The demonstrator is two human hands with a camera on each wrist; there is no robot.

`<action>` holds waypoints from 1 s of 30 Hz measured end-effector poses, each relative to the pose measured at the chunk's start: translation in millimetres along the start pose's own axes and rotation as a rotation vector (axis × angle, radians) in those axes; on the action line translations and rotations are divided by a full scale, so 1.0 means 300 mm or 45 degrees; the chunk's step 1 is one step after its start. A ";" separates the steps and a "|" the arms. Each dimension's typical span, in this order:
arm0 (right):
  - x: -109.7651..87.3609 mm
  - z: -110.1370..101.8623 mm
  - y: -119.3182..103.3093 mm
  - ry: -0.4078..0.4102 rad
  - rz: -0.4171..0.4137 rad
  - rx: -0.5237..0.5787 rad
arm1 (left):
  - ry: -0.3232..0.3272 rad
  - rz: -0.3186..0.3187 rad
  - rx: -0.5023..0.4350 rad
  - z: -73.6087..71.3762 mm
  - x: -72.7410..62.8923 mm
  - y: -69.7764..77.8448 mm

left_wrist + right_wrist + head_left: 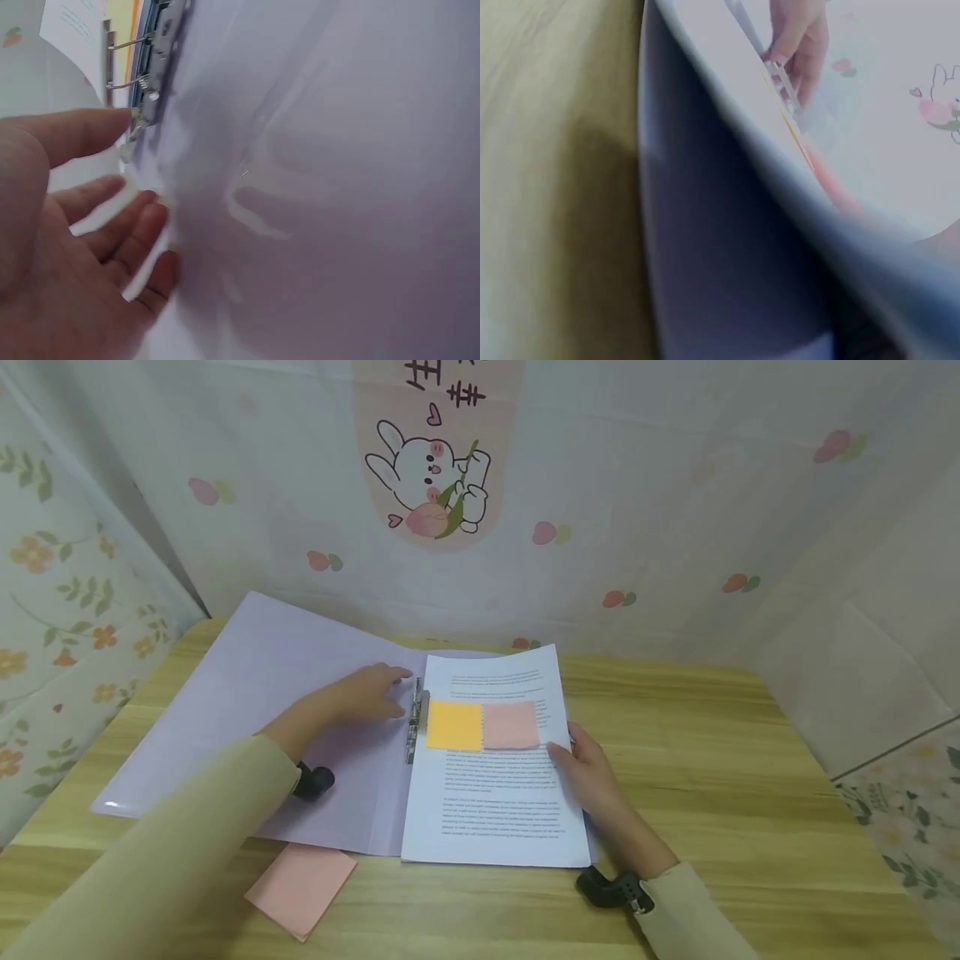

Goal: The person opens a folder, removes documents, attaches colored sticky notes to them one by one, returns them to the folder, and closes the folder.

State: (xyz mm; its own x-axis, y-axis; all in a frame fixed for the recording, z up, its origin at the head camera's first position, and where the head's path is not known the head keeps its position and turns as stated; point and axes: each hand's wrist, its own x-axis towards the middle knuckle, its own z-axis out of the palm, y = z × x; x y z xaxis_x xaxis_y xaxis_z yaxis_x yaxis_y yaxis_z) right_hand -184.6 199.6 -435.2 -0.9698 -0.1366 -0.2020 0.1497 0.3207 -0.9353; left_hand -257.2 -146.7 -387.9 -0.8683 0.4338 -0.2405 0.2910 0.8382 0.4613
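A lilac folder (285,652) lies spread open on the wooden table. On its right side sits a stack of printed paper (502,814), with a yellow sticky note (454,725) and a pink sticky note (511,725) on top. My right hand (592,781) pinches the stack's right edge, thumb above; the right wrist view shows the sheets raised off the cover. Beside the metal binding clip (412,739) at the spine is my left hand (367,695), fingers loosely spread. Its thumb tip is at the clip's end in the left wrist view; whether they touch, I cannot tell.
A pink square pad (302,891) lies near the table's front, below the folder's lower edge. Bare wooden tabletop (690,760) extends to the right. A patterned cloth (637,510) with a rabbit print hangs behind the table.
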 end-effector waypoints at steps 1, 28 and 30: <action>0.001 -0.002 0.000 0.001 0.001 -0.012 | 0.014 0.016 -0.018 0.010 0.009 -0.003; 0.011 -0.011 0.000 -0.018 0.032 0.014 | 0.270 -0.013 -0.399 0.048 -0.075 0.033; 0.011 -0.011 0.002 -0.011 0.040 0.006 | 0.290 0.002 -0.400 0.053 -0.095 0.038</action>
State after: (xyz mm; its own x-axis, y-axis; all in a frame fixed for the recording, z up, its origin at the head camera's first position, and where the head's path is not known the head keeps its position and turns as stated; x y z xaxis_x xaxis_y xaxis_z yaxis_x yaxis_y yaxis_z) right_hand -188.5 202.5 -435.3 -0.9629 -0.1348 -0.2339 0.1810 0.3204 -0.9298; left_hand -222.7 -144.3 -389.5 -0.9453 0.3205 -0.0601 0.1855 0.6802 0.7092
